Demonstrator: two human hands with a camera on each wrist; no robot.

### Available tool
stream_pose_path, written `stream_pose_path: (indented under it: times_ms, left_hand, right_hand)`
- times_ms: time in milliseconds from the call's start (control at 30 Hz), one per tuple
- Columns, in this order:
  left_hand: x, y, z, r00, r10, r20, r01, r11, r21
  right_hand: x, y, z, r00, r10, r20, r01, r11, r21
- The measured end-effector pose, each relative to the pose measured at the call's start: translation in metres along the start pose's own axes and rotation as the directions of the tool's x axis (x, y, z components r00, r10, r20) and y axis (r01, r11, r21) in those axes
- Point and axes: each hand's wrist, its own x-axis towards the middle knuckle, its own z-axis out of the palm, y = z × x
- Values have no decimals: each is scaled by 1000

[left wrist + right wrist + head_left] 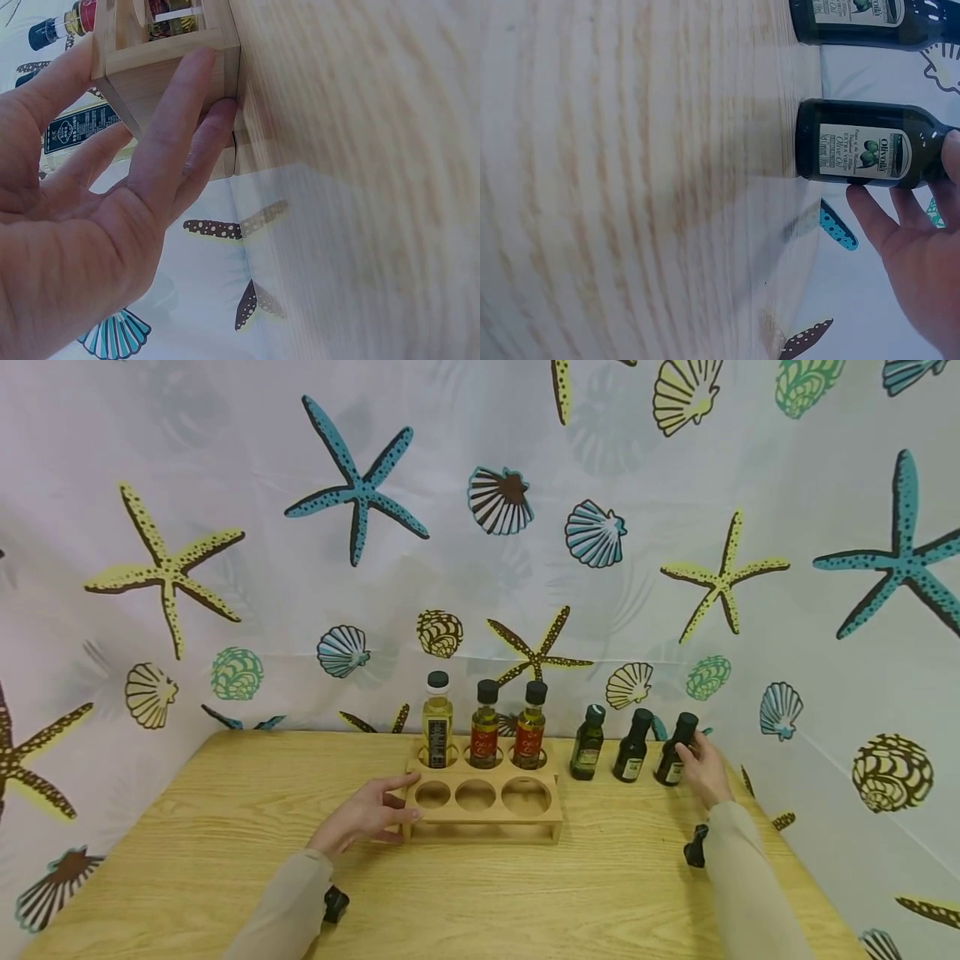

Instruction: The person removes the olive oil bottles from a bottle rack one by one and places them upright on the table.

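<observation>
A wooden bottle rack (480,814) stands on the table, its back row holding a clear bottle of yellow oil (437,727) and two red-labelled bottles (485,731). Three round holes in its front row hold nothing. At the rack's left end, my left hand (367,814) rests its fairly straight, spread fingers against the wood; the left wrist view shows fingertips on the end panel (169,90). Far to the right, my right hand (705,768) holds a dark olive oil bottle (862,146) between thumb and fingers. That bottle stands upright, its base at the tabletop.
Two more dark green bottles, one (587,747) nearer the rack and another (632,752) beside the held one, stand between rack and right hand. A curtain (450,585) with starfish and shells hangs behind the wooden table (525,893) and along its sides.
</observation>
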Motion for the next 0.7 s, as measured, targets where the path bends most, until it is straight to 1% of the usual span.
stream_pose_path:
  times_ms: [333, 433, 567, 700]
  left_hand:
    - [0, 0, 1, 1000, -18, -18, 17, 1000, -22]
    - [0, 0, 1, 1000, -22, -22, 21, 1000, -21]
    - [0, 0, 1, 999, -21, -24, 20, 1000, -18]
    - [0, 1, 0, 1000, -21, -22, 21, 1000, -15]
  right_hand:
    - [0, 0, 2, 998, 50, -30, -49, 997, 52]
    - [0, 0, 2, 998, 51, -39, -48, 996, 71]
    - [-1, 0, 3, 994, 66, -92, -54, 990, 128]
    - [-6, -3, 5, 980, 90, -178, -55, 980, 192]
